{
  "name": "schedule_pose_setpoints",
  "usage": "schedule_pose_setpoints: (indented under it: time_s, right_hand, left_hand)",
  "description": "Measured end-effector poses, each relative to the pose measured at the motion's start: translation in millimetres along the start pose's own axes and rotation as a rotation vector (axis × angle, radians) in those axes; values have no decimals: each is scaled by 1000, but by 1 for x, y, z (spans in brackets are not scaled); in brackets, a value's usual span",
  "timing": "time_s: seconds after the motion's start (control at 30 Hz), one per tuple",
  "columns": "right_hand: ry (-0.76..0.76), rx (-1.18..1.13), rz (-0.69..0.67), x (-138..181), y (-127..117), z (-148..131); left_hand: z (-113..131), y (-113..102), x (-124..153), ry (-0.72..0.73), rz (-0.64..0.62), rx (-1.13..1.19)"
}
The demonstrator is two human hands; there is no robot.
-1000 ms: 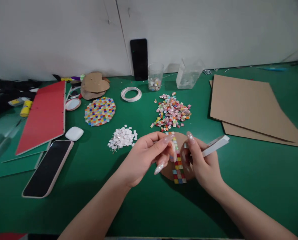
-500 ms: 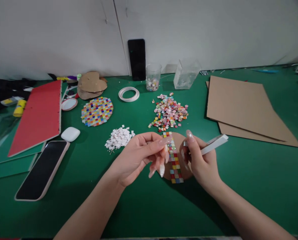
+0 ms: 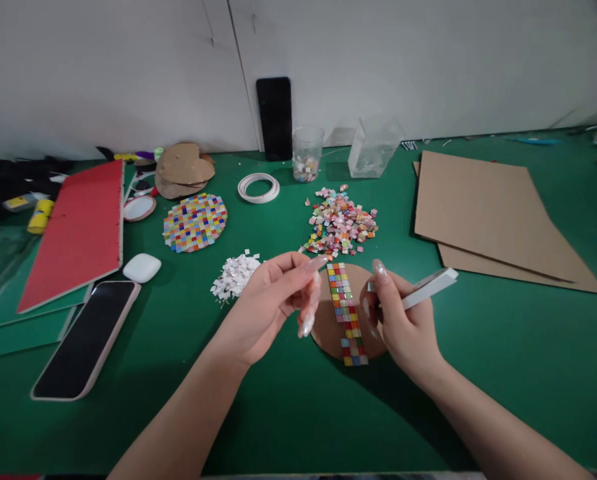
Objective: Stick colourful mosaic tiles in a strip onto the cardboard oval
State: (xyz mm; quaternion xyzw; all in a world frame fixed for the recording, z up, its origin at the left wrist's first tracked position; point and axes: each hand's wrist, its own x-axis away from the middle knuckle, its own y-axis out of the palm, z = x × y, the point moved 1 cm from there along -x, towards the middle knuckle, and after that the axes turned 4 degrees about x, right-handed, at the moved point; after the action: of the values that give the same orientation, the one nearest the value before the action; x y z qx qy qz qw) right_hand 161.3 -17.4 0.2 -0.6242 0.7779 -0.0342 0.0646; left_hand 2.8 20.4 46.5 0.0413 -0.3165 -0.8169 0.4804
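Observation:
A brown cardboard disc (image 3: 328,327) lies on the green mat in front of me, with a strip of small coloured tiles (image 3: 346,313) running down its middle. My left hand (image 3: 273,300) hovers just left of the disc, thumb and forefinger pinched together; what they hold, if anything, is too small to name. Just right of the strip, over the disc's right edge, my right hand (image 3: 403,320) is closed round a flat white strip (image 3: 431,287) that sticks out to the right. A heap of loose coloured tiles (image 3: 341,223) lies just behind the disc.
A pile of white scraps (image 3: 235,273) sits left of my left hand. Farther left are a tiled round disc (image 3: 195,222), a phone (image 3: 85,337), a white case (image 3: 141,267) and a red board (image 3: 78,230). A tape ring (image 3: 258,187), cup (image 3: 308,153) and cardboard sheets (image 3: 493,213) lie behind.
My left hand has drawn back to the left off the tile strip, which now shows in full. My right hand has stayed in place with the white strip.

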Motion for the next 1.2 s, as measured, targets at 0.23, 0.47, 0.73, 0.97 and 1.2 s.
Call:
schedule_pose_setpoints:
  time_s: [0.23, 0.47, 0.73, 0.97, 1.2]
  right_hand:
    - [-53, 51, 16, -1, 1, -2]
    - [-22, 25, 18, -2, 1, 0]
    - [-31, 27, 14, -3, 1, 2]
    - [4, 1, 23, -5, -1, 4]
    - [41, -21, 16, -5, -1, 3]
  left_hand:
    - [-1, 0, 0, 48, 68, -77]
    - [-4, -2, 1, 59, 100, -147]
    - [1, 0, 0, 54, 58, -300]
    - [15, -16, 2, 275, 261, -486]
    - [32, -57, 7, 356, 533, -1036]
